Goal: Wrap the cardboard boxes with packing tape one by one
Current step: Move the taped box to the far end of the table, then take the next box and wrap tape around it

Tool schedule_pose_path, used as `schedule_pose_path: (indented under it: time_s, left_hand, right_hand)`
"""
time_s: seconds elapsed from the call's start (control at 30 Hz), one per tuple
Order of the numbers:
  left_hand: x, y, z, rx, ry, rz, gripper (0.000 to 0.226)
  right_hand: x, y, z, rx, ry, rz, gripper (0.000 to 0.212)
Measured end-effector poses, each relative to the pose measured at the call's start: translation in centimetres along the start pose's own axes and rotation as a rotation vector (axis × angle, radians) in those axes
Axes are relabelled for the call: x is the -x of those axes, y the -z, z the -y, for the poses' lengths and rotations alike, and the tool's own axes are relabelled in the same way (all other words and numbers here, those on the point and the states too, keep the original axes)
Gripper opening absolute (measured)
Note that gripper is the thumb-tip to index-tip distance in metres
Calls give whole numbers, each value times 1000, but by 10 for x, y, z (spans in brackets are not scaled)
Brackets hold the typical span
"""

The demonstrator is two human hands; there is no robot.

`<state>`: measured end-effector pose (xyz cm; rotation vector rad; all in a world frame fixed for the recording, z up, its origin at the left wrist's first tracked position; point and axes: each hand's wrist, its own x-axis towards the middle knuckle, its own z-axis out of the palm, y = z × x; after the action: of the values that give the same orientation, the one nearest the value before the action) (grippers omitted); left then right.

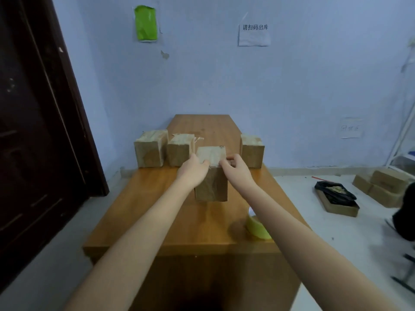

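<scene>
Left hand (pixel 195 168) was laid against the upper left edge of the middle box (pixel 211 173), fingers fairly straight, pressing rather than gripping. Right hand (pixel 233 165) was set at the top right edge with fingers curled, apparently pinching a tape end; the tape itself could not be made out.

Judged step: tape being smoothed onto the top face. It would be done best with the box steadied by the left while the strip is rubbed flat from the centre outward, edges pressed over the corners.

Box stood mid-table (pixel 157 209); tape roll (pixel 258 227) lay near the right forearm. Three other boxes (pixel 151 151) were lined up farther back.

Writing: wall note (pixel 254 34) was read as "请扫码出库". A lower paper (pixel 351 128) was illegible. No brands seen.
</scene>
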<state>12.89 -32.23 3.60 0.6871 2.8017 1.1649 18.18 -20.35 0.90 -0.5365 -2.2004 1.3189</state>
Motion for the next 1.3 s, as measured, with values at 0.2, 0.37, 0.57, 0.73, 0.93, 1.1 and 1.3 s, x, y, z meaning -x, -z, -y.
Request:
schedule_pose_path:
  time_s: [0.2,0.37,0.57,0.73,0.93,1.1,1.3]
  left_hand:
    - [76,2,30,145,-42,-39,49]
    - [102,-3,49,357,28,-7,48]
    - [117,-8,76,844,215,112,40]
    - [124,-14,98,865,230,67,28]
    - [119,-11,119,565,72,-12,32]
    - [125,-12,135,550,25,-30,24]
    - [135,2,139,576,-134,-170,28]
  right_hand:
    - [85,-1,-8,-132,38,7,35]
    - [115,-7,-6,-84,82,4,35]
    - [132,-4,5,164,285,117,70]
    - [140,-6,5,354,444,186,70]
    - [136,-15,3,389,524,168,54]
    - [137,-27,-4,468,655,202,51]
    - [140,-33,-16,526,870,83,33]
